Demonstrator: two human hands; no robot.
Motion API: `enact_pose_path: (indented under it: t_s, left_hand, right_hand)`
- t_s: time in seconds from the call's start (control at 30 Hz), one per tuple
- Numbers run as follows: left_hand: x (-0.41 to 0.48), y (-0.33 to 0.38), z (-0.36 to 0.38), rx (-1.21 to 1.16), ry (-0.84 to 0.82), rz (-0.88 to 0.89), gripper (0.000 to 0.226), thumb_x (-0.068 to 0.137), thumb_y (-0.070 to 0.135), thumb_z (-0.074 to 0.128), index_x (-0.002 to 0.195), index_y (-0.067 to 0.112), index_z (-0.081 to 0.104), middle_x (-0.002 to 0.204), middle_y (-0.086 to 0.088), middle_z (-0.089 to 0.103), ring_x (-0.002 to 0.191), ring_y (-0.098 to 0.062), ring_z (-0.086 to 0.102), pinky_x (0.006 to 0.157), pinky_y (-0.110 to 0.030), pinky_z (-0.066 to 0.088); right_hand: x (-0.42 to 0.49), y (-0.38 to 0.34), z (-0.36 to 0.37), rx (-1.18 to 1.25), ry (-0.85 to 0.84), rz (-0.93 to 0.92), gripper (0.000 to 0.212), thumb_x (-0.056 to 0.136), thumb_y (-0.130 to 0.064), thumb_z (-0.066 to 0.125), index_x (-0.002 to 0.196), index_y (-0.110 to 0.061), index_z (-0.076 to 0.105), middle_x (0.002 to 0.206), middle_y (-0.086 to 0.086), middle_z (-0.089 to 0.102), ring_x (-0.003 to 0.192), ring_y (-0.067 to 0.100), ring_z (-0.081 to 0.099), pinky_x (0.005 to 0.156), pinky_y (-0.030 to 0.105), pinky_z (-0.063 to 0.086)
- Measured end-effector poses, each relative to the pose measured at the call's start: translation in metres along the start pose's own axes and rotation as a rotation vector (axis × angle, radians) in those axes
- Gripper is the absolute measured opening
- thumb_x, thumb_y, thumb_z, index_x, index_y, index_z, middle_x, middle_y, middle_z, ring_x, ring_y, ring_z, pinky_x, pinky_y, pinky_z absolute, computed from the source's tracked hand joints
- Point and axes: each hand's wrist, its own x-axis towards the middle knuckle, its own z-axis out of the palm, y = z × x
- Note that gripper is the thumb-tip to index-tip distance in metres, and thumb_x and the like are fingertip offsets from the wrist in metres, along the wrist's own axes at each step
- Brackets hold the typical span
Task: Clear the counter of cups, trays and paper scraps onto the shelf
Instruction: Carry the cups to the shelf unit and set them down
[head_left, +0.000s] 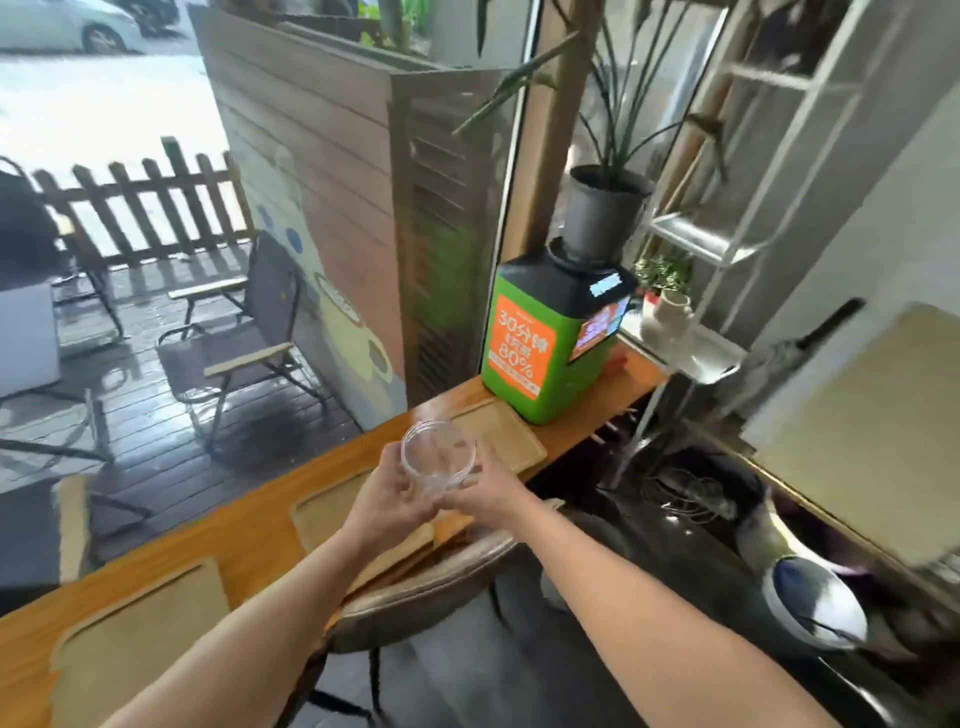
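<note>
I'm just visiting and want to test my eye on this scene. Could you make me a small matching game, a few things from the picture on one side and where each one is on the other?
Things:
1. clear plastic cup
2. green kiosk
3. dark plant pot
4. wooden tray

Places:
A. standing on top of the kiosk
B. lying flat on the counter, just before the kiosk
C. held between both hands, left hand and right hand
D. standing at the counter's far end

Pairs: 1-C, 2-D, 3-A, 4-B
</note>
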Motion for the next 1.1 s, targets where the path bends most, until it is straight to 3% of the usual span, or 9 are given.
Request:
enact_pose_path:
  t_s: [0.07,0.17,0.27,0.33,0.43,0.63,0.8,0.97,1.1]
  left_hand:
    - [0.008,0.026,0.041,0.006,-0.038,0.057,0.078,0.063,0.039,0.091,0.125,0.035,0.044,0.112,0.015,0.065,0.099,-0.002,0.068,0.078,-0.021,0.057]
    - [0.012,0.063,0.104,0.018,-0.104,0.114,0.078,0.066,0.032,0.090,0.124,0.043,0.039,0.107,0.019,0.064,0.090,0.009,0.065,0.070,-0.015,0.054]
    - [0.009,0.089,0.160,0.038,-0.200,0.162,0.079,0.066,0.026,0.092,0.126,0.032,0.040,0.117,0.005,0.065,0.105,-0.010,0.066,0.090,-0.038,0.057]
    - [0.005,0.107,0.197,0.049,-0.250,0.220,0.079,0.065,0.026,0.093,0.126,0.026,0.042,0.123,0.000,0.062,0.113,-0.020,0.062,0.096,-0.047,0.054]
    - [-0.004,0.130,0.245,0.093,-0.291,0.248,0.078,0.064,0.038,0.092,0.124,0.031,0.043,0.123,0.007,0.060,0.114,-0.014,0.060,0.096,-0.040,0.055]
    - [-0.007,0.157,0.314,0.171,-0.345,0.324,0.086,0.065,0.046,0.090,0.133,0.029,0.041,0.127,0.006,0.059,0.115,-0.013,0.058,0.094,-0.037,0.054]
    - [0.004,0.171,0.352,0.167,-0.435,0.374,0.096,0.061,0.044,0.091,0.138,0.033,0.035,0.128,0.008,0.058,0.116,-0.013,0.058,0.092,-0.039,0.057]
    - [0.032,0.180,0.389,0.156,-0.494,0.344,0.096,0.056,0.049,0.091,0.132,0.041,0.032,0.116,0.018,0.058,0.104,-0.008,0.060,0.072,-0.015,0.045]
    - [0.071,0.189,0.415,0.152,-0.543,0.348,0.092,0.052,0.056,0.086,0.125,0.046,0.031,0.109,0.025,0.055,0.102,-0.008,0.061,0.074,-0.018,0.047]
  right_hand:
    - [-0.019,0.016,-0.040,0.046,0.084,-0.016,0.078,0.065,-0.015,0.091,0.125,-0.027,0.043,0.113,-0.001,0.060,0.106,0.019,0.065,0.079,0.028,0.057]
    - [-0.055,0.044,-0.099,0.067,0.207,-0.030,0.079,0.063,-0.015,0.093,0.126,-0.025,0.046,0.115,-0.002,0.062,0.104,0.007,0.061,0.080,0.023,0.055]
    - [-0.090,0.069,-0.147,0.055,0.280,0.003,0.081,0.062,-0.023,0.094,0.127,-0.027,0.046,0.116,-0.003,0.063,0.108,0.010,0.059,0.090,0.033,0.055]
    - [-0.115,0.088,-0.176,0.068,0.322,0.025,0.081,0.064,-0.023,0.093,0.129,-0.028,0.045,0.115,-0.005,0.062,0.108,0.010,0.059,0.089,0.032,0.055]
    - [-0.151,0.109,-0.210,0.070,0.380,0.065,0.079,0.065,-0.030,0.092,0.127,-0.037,0.044,0.111,-0.015,0.058,0.105,0.006,0.058,0.080,0.023,0.051]
    - [-0.193,0.136,-0.253,0.088,0.552,0.122,0.083,0.062,-0.033,0.093,0.133,-0.034,0.049,0.126,-0.007,0.059,0.114,0.012,0.056,0.099,0.045,0.052]
    - [-0.206,0.152,-0.279,0.094,0.632,0.189,0.083,0.063,-0.035,0.092,0.132,-0.037,0.047,0.130,-0.005,0.057,0.117,0.019,0.057,0.100,0.047,0.051]
    - [-0.198,0.166,-0.315,0.113,0.667,0.236,0.082,0.061,-0.039,0.091,0.131,-0.039,0.047,0.125,-0.007,0.055,0.116,0.019,0.056,0.098,0.045,0.053]
    - [-0.174,0.175,-0.351,0.118,0.688,0.261,0.081,0.061,-0.040,0.090,0.131,-0.038,0.048,0.127,-0.007,0.056,0.116,0.019,0.056,0.096,0.046,0.055]
